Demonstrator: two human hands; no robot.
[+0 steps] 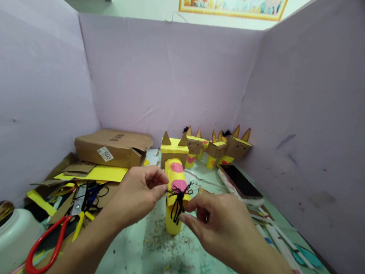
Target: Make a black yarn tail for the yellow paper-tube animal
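Note:
A yellow paper animal figure [176, 175] stands upright in front of me, with pink spots on its body and a cardboard head with two pointed ears. A tied bunch of black yarn [177, 208] lies against its near end, its kinked strands spreading at the top. My left hand [145, 190] is closed in a pinch beside the body, at the tip of a yarn strand. From the lower right, my right hand [213, 220] pinches the hanging yarn between thumb and finger. Both hands partly hide the figure's sides.
Several similar cardboard animals [217, 148] stand at the back right, near a phone [243, 180]. On the left are a brown cardboard box [114, 145], red-handled scissors [48, 251], paper scraps and a white container [13, 239]. Pale panels [170, 78] enclose the table on three sides.

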